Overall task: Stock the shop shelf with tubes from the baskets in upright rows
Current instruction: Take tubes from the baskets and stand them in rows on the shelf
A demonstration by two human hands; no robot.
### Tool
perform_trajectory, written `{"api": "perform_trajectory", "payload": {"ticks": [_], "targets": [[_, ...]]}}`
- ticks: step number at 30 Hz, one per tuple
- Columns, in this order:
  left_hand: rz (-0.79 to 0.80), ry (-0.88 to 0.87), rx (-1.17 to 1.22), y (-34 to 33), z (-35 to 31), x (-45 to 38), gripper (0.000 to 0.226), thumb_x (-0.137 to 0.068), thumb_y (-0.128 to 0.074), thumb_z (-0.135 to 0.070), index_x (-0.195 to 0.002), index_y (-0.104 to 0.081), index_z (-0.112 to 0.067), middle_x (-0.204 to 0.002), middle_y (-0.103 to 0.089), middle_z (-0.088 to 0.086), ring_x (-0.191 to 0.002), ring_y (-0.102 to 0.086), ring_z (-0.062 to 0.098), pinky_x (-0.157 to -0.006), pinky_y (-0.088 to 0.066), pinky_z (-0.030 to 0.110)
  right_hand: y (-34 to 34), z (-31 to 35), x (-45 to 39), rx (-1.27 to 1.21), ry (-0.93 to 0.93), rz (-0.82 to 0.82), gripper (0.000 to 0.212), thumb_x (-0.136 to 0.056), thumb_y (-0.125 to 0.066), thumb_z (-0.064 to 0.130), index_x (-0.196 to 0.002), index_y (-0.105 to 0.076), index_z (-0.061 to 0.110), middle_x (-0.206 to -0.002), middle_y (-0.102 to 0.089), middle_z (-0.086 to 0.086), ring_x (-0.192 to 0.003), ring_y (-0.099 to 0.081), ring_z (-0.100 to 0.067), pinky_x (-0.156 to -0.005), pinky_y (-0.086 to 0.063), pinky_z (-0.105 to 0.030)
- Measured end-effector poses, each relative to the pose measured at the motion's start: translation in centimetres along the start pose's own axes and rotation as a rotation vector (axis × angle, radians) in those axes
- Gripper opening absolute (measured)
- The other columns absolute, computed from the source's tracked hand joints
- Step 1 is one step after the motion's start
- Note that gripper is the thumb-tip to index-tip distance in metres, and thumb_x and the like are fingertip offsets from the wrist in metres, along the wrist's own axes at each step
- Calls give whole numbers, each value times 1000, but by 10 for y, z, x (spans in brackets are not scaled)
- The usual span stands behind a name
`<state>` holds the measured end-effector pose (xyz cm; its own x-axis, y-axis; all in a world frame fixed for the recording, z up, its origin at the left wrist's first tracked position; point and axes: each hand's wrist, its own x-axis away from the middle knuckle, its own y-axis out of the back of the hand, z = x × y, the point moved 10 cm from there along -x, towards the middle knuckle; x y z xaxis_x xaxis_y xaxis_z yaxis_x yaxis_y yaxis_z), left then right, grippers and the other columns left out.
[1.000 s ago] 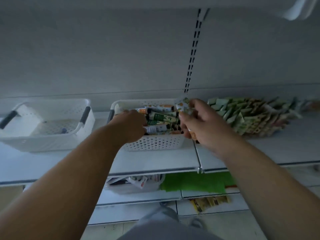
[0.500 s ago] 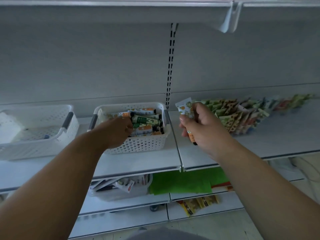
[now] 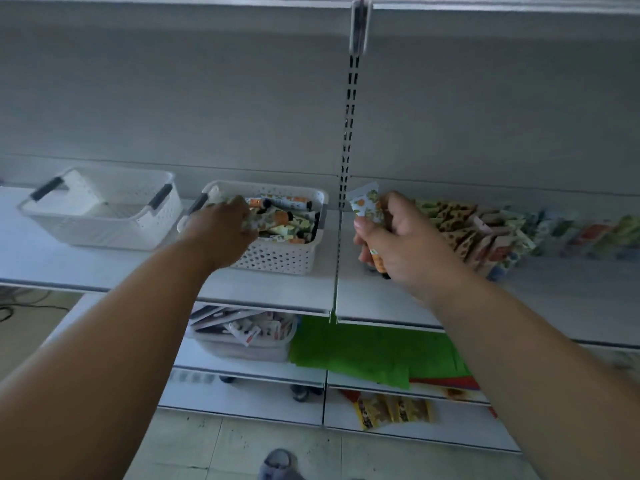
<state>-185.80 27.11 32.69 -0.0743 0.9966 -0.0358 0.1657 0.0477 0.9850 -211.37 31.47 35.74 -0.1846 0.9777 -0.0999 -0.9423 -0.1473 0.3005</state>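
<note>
Meanwhile, left hand point(image 3: 221, 230) gripping tube point(image 3: 250, 224) over basket rim point(image 3: 313, 195), right hand point(image 3: 403, 244) clutching tubes point(image 3: 367, 210).

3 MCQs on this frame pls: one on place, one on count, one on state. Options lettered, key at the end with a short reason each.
1. Where is the left hand?
A. Inside the empty basket
B. At the basket with tubes
C. On the lower shelf

2. How many white baskets sit on the shelf the hands work at?
A. One
B. Two
C. Four

3. What is the right hand doing?
A. Gripping tubes
B. Lying flat on the shelf
C. Hanging with nothing in it

Key:
1 B: its fingers reach into the basket with tubes, among the tubes in the basket.
2 B: only the empty basket and the basket with tubes stand on the shelf.
3 A: its fingers curl round the held tubes, beside the stocked row.
</note>
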Motion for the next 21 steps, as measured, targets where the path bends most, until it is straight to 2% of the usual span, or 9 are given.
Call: {"api": "perform_trajectory", "payload": {"ticks": [3,5,9,11,13,17,20,21], "targets": [[-153,-29,184,22,-11,35,31,-83,-70,-34,-111,-59,-27,-94,-54,-2,-81,-52,21,-70,-40,29,-7,3,3,-9,10,19,6,-96,-57,30,-100,-54,25,-89,-67,-3,-74,-65,-22,-70,-55,-40],[-178,-97,296,31,-30,59,31,-84,-71,-32,-113,-61,-30,-93,-51,-7,-79,-49,15,-69,-35,26,-9,5,5,-16,31,0,8,-96,-57,31,-101,-54,25,-90,-66,-4,-76,-63,-20,-63,-52,-32],[-20,-230,463,21,-67,76,24,-95,-54,-29,-118,-50,-33,-94,-51,-12,-78,-50,4,-64,-36,25,3,5,10,-61,54,-86,8,-98,-52,37,-95,-52,30,-79,-60,-1,-71,-57,-17,-66,-49,-40],[11,-289,492,17,-87,71,21,-97,-50,-26,-117,-50,-34,-93,-52,-12,-79,-53,0,-63,-38,20,18,5,13,-70,69,-143,6,-100,-49,35,-100,-53,30,-77,-59,-1,-69,-56,-15,-62,-48,-32],[37,-367,491,13,-114,66,21,-97,-50,-24,-115,-51,-34,-95,-56,-11,-78,-57,-1,-64,-39,16,37,5,18,-51,87,-198,7,-101,-48,30,-104,-54,26,-80,-59,-1,-69,-55,-12,-61,-46,-25],[17,-436,555,11,-172,57,26,-91,-60,-28,-111,-46,-36,-91,-62,-10,-73,-60,5,-61,-46,23,99,3,33,7,109,-320,8,-100,-51,22,-104,-58,19,-82,-65,9,-72,-59,-10,-68,-47,-30],[1,-497,627,7,-227,53,18,-90,-62,-30,-99,-49,-38,-72,-61,-7,-63,-56,4,-53,-40,17,155,-7,44,44,118,-377,9,-97,-57,20,-106,-61,21,-87,-68,14,-78,-64,-4,-68,-50,-22],[2,-509,644,3,-247,52,15,-91,-60,-31,-96,-49,-39,-68,-58,-6,-61,-54,4,-49,-38,16,179,-12,47,68,126,-407,7,-96,-60,22,-102,-62,23,-86,-68,11,-76,-63,-5,-64,-49,-24]]}}
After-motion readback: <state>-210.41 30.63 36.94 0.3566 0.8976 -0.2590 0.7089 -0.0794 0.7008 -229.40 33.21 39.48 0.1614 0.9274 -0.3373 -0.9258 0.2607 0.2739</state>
